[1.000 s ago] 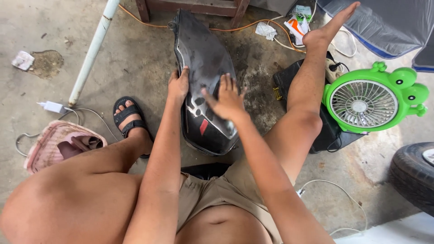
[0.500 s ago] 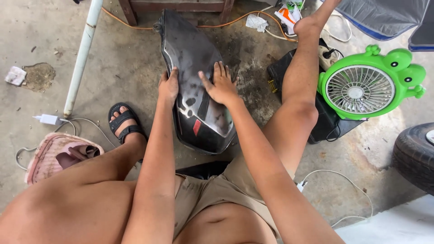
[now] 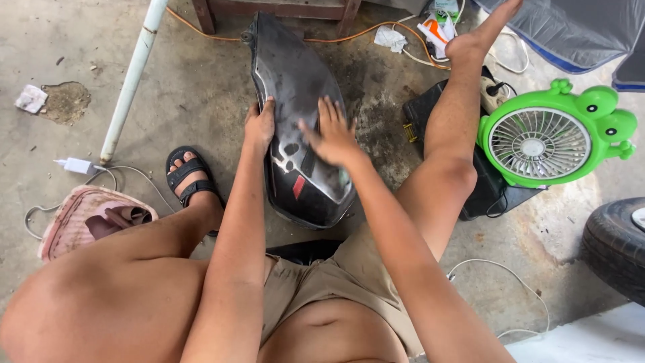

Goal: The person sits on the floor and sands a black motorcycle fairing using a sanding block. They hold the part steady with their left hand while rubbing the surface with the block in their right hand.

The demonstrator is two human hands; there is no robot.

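Observation:
A long black glossy motorcycle body panel with a small red mark lies on the concrete floor between my legs. My left hand grips its left edge, fingers curled around the rim. Flat on the panel's upper surface rests my right hand, fingers spread, slightly blurred. Whether anything lies under that palm is hidden.
A green frog-shaped fan stands at the right on a black case. A white pipe leans at the left, near a white charger and a pink basket. A tyre sits at far right; an orange cable runs behind.
My right hand has slid across the panel's top, further up and to the right. The left hand stays on the left edge. The camera view has shifted slightly.

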